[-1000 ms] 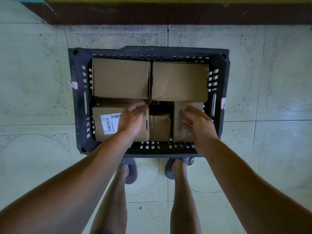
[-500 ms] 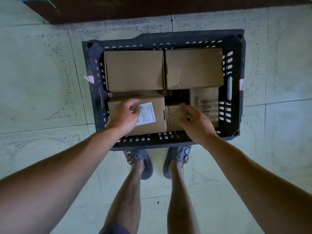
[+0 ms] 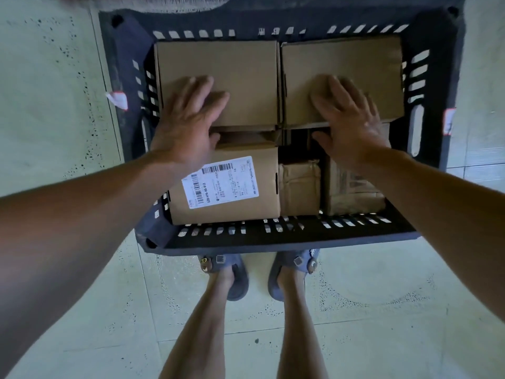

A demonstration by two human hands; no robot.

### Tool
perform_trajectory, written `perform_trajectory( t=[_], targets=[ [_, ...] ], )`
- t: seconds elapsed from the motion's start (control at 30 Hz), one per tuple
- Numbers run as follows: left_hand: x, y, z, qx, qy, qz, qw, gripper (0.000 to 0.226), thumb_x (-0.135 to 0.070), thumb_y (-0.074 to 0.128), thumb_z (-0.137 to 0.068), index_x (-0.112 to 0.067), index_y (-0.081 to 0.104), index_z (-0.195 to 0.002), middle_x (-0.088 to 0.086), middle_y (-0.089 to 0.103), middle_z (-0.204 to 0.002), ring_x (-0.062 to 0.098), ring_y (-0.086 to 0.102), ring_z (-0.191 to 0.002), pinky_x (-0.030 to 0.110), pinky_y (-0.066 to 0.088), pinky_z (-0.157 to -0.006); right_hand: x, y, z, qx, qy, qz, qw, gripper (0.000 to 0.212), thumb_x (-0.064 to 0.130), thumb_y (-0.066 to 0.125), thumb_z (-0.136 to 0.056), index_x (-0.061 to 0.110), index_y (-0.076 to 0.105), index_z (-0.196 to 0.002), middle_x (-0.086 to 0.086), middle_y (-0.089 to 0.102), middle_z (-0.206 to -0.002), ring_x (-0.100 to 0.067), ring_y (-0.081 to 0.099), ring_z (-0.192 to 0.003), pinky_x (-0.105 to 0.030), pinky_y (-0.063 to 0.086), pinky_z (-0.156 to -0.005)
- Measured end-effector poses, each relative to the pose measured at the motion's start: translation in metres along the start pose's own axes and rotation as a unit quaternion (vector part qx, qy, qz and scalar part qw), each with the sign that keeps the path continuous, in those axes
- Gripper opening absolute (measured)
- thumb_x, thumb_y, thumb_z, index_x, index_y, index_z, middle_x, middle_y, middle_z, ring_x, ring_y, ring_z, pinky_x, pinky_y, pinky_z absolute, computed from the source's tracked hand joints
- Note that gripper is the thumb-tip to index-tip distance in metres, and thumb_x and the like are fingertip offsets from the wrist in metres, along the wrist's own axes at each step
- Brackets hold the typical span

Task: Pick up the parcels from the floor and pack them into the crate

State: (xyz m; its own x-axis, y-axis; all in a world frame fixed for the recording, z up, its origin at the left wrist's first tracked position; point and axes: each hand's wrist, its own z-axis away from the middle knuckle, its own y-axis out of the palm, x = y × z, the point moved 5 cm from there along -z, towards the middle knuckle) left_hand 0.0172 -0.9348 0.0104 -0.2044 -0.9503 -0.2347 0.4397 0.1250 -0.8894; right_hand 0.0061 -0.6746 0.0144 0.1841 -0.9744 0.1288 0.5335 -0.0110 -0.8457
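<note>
A dark slotted plastic crate [image 3: 287, 236] stands on the tiled floor and holds several brown cardboard parcels. Two large plain boxes fill its far half: the left box [image 3: 240, 64] and the right box [image 3: 355, 58]. My left hand [image 3: 185, 119] lies flat, fingers spread, on the left box's near edge. My right hand [image 3: 352, 119] rests the same way on the right box. In the near half sit a box with a white barcode label [image 3: 246, 198], a small taped parcel [image 3: 299, 187] and a wrapped parcel [image 3: 352, 195].
My feet in blue sandals [image 3: 235, 274] stand right behind the crate's near wall. Pale green speckled floor tiles [image 3: 54, 105] surround the crate. White and red tags [image 3: 117, 99] stick to the crate's side walls.
The view has closed in on the crate. Both hands left the near parcels and moved forward onto the two far boxes, fingers now spread flat.
</note>
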Motion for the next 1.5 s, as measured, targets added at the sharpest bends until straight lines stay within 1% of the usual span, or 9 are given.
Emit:
perform_trajectory(
  t=[0.3,0.57,0.7,0.77,0.9,1.13,1.3,1.4,1.5],
  targets=[
    [0.002,0.002,-0.006,-0.047,0.051,-0.035,0.997,0.048,-0.022,0.055,-0.094,-0.019,0.046,-0.141,0.009,0.033,-0.155,0.040,0.027,-0.140,0.049,0.027,-0.114,0.004,0.009,-0.007,-0.033,-0.022,-0.065,0.997,0.052,0.026,0.050,-0.096,0.029,0.037,-0.145,0.001,0.015,-0.162,-0.031,0.011,-0.148,-0.056,0.035,-0.109],
    [-0.004,0.001,-0.005,-0.022,0.017,-0.010,1.000,0.050,-0.028,0.051,-0.096,-0.020,0.041,-0.144,0.006,0.024,-0.158,0.034,0.018,-0.145,0.049,0.026,-0.115,0.007,0.010,-0.012,0.001,-0.039,-0.091,0.995,0.056,0.022,0.050,-0.096,0.030,0.032,-0.148,0.002,0.013,-0.162,-0.028,0.008,-0.149,-0.049,0.026,-0.117],
    [-0.029,-0.006,0.029,-0.008,0.042,0.058,0.997,0.063,-0.041,0.060,-0.089,-0.014,0.042,-0.143,0.007,0.037,-0.151,0.033,0.038,-0.133,0.046,0.031,-0.110,0.014,-0.011,0.021,-0.074,-0.039,-0.133,0.988,0.046,0.019,0.051,-0.093,0.020,0.046,-0.139,-0.005,0.039,-0.149,-0.030,0.033,-0.138,-0.045,0.035,-0.111],
    [-0.036,0.001,0.050,0.020,0.054,0.055,0.997,0.071,-0.046,0.066,-0.083,-0.014,0.043,-0.142,0.006,0.045,-0.144,0.030,0.045,-0.127,0.044,0.035,-0.106,0.019,-0.006,0.047,-0.059,-0.028,-0.134,0.989,0.045,0.022,0.051,-0.093,0.021,0.048,-0.138,-0.003,0.046,-0.142,-0.026,0.041,-0.129,-0.041,0.038,-0.105],
    [-0.026,0.021,0.055,0.072,-0.013,0.050,0.996,0.084,-0.050,0.073,-0.074,-0.016,0.039,-0.143,0.006,0.045,-0.142,0.028,0.045,-0.126,0.042,0.033,-0.106,0.027,0.033,0.067,0.092,-0.032,-0.044,0.994,0.062,0.030,0.054,-0.092,0.022,0.032,-0.148,-0.003,0.032,-0.155,-0.024,0.023,-0.144,-0.042,0.011,-0.120],
    [-0.041,0.034,0.044,0.072,0.008,0.035,0.997,0.072,-0.053,0.071,-0.076,-0.022,0.045,-0.135,0.002,0.057,-0.130,0.026,0.053,-0.114,0.039,0.040,-0.096,0.042,0.056,0.058,0.074,-0.018,-0.028,0.997,0.050,0.031,0.046,-0.095,0.021,0.039,-0.144,-0.005,0.038,-0.152,-0.025,0.029,-0.143,-0.045,-0.006,-0.119],
    [-0.047,0.036,0.045,0.059,0.026,0.053,0.996,0.073,-0.051,0.071,-0.077,-0.018,0.045,-0.137,0.003,0.055,-0.133,0.025,0.052,-0.116,0.038,0.038,-0.098,0.032,0.055,0.058,0.069,-0.017,-0.076,0.995,0.061,0.012,0.054,-0.089,0.020,0.035,-0.147,-0.002,0.032,-0.156,-0.021,0.026,-0.145,-0.033,-0.007,-0.118],
    [-0.071,0.039,0.038,0.048,0.028,0.063,0.996,0.074,-0.052,0.069,-0.078,-0.020,0.043,-0.139,0.002,0.052,-0.137,0.025,0.049,-0.121,0.039,0.034,-0.101,0.022,0.044,0.060,0.028,0.024,-0.192,0.981,0.058,0.005,0.049,-0.091,0.018,0.037,-0.146,0.000,0.031,-0.156,-0.021,0.027,-0.144,-0.034,0.013,-0.121],
    [-0.097,0.047,0.027,0.039,0.032,0.062,0.997,0.072,-0.054,0.063,-0.082,-0.023,0.038,-0.142,0.001,0.047,-0.142,0.024,0.044,-0.127,0.038,0.030,-0.102,0.001,0.026,0.070,-0.091,0.072,-0.234,0.965,0.051,0.012,0.042,-0.093,0.014,0.041,-0.144,-0.004,0.036,-0.153,-0.023,0.029,-0.141,-0.040,0.027,-0.117]
  ],
)
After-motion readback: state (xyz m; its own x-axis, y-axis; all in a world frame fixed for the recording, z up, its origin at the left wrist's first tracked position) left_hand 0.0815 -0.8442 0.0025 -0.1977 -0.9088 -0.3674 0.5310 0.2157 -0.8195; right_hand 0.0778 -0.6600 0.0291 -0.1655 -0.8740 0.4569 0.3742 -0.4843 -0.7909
